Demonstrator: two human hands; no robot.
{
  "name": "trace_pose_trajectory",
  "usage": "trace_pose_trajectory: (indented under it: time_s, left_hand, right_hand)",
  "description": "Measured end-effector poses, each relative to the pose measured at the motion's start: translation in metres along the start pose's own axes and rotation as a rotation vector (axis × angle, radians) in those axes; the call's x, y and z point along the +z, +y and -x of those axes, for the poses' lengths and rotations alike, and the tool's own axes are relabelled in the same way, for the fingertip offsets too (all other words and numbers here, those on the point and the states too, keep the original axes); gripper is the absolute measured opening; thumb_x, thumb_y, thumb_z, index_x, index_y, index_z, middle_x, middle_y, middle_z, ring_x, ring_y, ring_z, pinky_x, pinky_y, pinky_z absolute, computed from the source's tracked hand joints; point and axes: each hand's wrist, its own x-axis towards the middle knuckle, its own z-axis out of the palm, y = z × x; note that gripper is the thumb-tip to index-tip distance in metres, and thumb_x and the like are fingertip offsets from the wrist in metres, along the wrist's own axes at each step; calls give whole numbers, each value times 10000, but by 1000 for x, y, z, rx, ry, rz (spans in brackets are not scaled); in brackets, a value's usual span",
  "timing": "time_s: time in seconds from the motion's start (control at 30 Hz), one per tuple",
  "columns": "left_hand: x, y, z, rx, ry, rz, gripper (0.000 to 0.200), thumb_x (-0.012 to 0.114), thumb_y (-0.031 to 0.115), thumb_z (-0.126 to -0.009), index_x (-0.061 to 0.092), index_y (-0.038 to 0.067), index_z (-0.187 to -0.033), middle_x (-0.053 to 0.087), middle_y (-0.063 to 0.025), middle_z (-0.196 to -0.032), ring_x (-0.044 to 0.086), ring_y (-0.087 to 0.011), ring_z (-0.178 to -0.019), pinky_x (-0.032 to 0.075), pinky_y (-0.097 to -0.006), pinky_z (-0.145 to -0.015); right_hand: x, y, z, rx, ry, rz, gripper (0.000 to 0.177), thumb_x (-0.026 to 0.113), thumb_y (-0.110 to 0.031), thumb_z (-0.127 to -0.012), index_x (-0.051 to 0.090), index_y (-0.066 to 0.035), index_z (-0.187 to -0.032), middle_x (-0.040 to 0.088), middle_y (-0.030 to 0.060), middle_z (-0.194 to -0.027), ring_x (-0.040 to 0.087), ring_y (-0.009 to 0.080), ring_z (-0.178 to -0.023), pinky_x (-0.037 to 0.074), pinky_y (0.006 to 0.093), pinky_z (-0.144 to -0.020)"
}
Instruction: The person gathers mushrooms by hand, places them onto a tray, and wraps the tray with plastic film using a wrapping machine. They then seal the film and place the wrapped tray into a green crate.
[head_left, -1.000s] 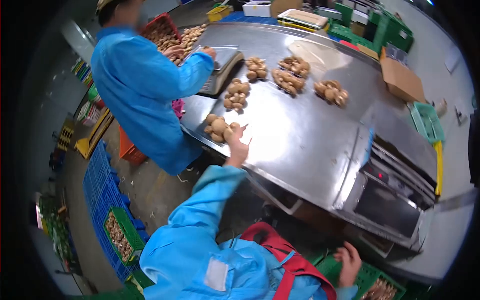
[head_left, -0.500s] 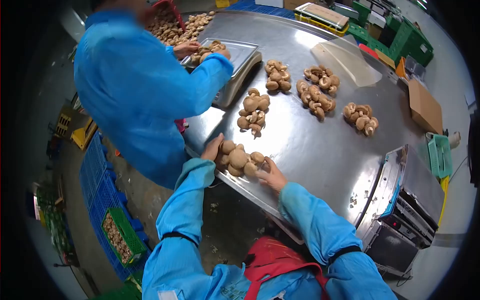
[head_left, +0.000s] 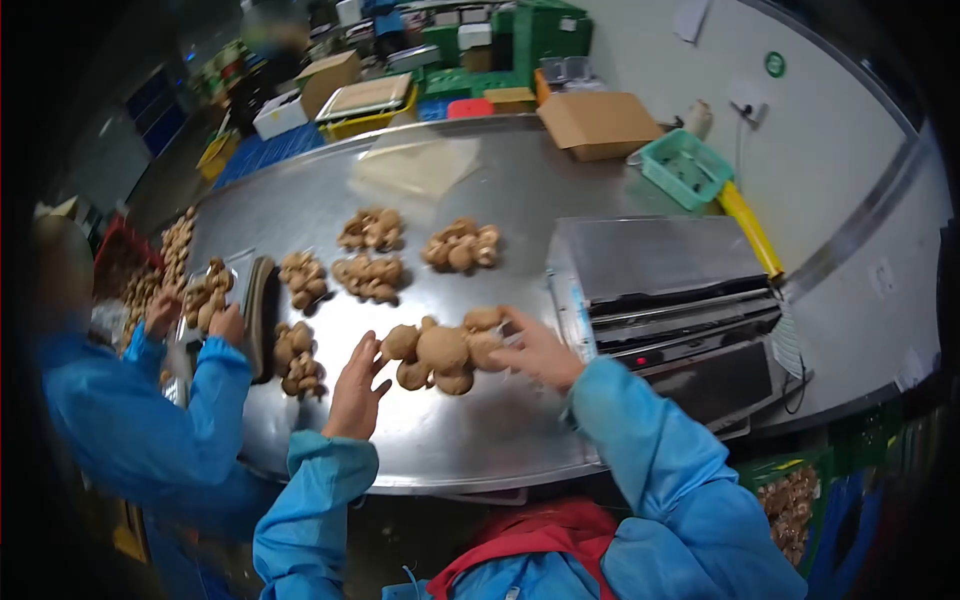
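A cluster of brown shiitake mushrooms [head_left: 443, 349] sits between my two hands over the steel table. At its left end my left hand [head_left: 356, 392] is cupped, fingertips and thumb against the outer caps. My right hand [head_left: 540, 352] curls round the right end, its fingers over the caps there. Other mushroom piles lie close by: one to the left [head_left: 297, 358], another behind it [head_left: 302, 280], two stacked behind my hands [head_left: 368, 277] and one farther right [head_left: 462, 246].
A black-fronted steel machine [head_left: 670, 310] stands right of my hands. Behind it are a cardboard box [head_left: 600, 122] and a green basket [head_left: 686, 168]. On the left, a co-worker in a blue sleeve [head_left: 218, 395] handles mushrooms at a scale [head_left: 262, 320]. A translucent sheet [head_left: 415, 168] lies at the back.
My view has swung right. Both hands have carried the mushroom cluster from the table's edge near the co-worker rightward, toward the machine. The other piles stay on the table.
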Motion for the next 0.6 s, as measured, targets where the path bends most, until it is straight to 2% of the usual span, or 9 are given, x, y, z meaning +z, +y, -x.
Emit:
trace_pose_trajectory:
  time_s: [0.07,0.13,0.2,0.33,0.37,0.47,0.53,0.57,0.6]
  left_hand:
    - [73,15,-18,22,-112,-33,639,456,405,-926,208,90,-1424,329,-47,-1391,315,-216,-1259,244,-450,-1005]
    - [139,15,-47,-28,-228,-13,686,475,414,-914,162,98,-1435,310,-62,-1402,303,-230,-1267,250,-453,-1002]
    - [205,3,-77,-62,-211,-31,567,488,414,-908,292,187,-1389,432,9,-1225,400,-154,-1092,319,-384,-895]
    - [309,-20,-112,-93,-239,-93,690,523,428,-888,206,126,-1421,367,-42,-1349,346,-214,-1203,285,-436,-963]
    - [325,-29,-120,-104,-242,-103,735,527,436,-882,170,97,-1428,297,-80,-1413,288,-251,-1269,250,-463,-1004]
    - [359,-44,-126,-151,-199,-119,736,526,431,-884,171,85,-1427,261,-100,-1431,252,-251,-1297,239,-462,-1019]
    - [362,-48,-120,-112,-176,-89,710,521,416,-891,200,65,-1419,277,-118,-1426,256,-254,-1305,257,-440,-1020]
    - [354,-45,-117,-57,-180,-199,679,516,406,-895,238,55,-1405,300,-121,-1416,278,-251,-1299,284,-420,-1006]
    - [343,-44,-114,-6,-184,-310,649,511,396,-899,277,45,-1392,323,-124,-1406,299,-248,-1292,311,-399,-993]
  right_hand:
    - [-75,-31,26,-30,6,-130,700,669,-182,-759,335,-2,-1346,532,130,-1059,561,151,-817,471,258,-633]
    - [-143,-40,43,-36,84,-85,648,688,-190,-759,391,-45,-1317,561,123,-1012,569,159,-810,491,247,-601]
    - [-215,-20,48,-65,120,-64,626,686,-180,-762,405,-47,-1306,565,104,-1008,572,151,-823,492,240,-602]
    - [-319,2,64,23,124,-135,632,687,-175,-763,400,-55,-1312,562,94,-1012,573,150,-837,497,241,-605]
    - [-336,10,65,40,127,-126,640,689,-178,-763,393,-57,-1318,561,98,-1021,574,150,-838,498,244,-613]
    - [-369,35,64,83,110,-119,652,688,-186,-770,379,-64,-1332,560,107,-1047,581,157,-837,496,266,-655]
    - [-373,45,67,8,159,-204,655,681,-185,-777,365,-56,-1336,565,118,-1038,578,163,-843,486,277,-693]
    - [-376,49,72,16,145,-212,655,681,-185,-777,365,-56,-1336,565,118,-1038,578,163,-843,486,277,-693]
    - [-382,47,83,-12,232,0,633,681,-183,-775,388,-45,-1319,562,120,-1041,565,161,-867,480,281,-702]
